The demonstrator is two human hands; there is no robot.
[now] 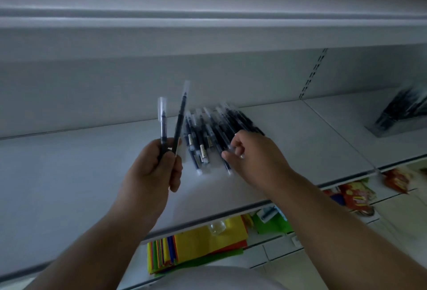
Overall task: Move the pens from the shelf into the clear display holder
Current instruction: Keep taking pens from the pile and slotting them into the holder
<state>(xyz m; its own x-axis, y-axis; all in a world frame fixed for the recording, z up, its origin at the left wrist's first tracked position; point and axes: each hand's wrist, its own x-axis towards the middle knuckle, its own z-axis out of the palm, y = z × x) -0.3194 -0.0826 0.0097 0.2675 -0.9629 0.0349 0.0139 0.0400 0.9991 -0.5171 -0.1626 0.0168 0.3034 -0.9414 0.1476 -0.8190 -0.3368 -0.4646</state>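
While the left hand (pixel 153 167) grips two pens (pixel 172 125), the right hand (pixel 251 153) pinches another from the shelf pile (pixel 212 132); most remain, far from the clear holder (pixel 402 114).

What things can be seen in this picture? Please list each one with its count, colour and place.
pens in the left hand: two, dark with clear caps, held upright above the shelf.
pile of pens: many, count unclear from blur, dark with clear caps, lying on the shelf between the hands.
clear display holder: one, transparent, dark pens inside, far right on the shelf.
shelf: one, white, across the middle.
coloured paper sheets: one stack, yellow, green, orange and blue, on the lower shelf.
snack packets: a few, red and yellow, lower right.
left hand: grips the two pens.
right hand: pinches the end of one pen in the pile.
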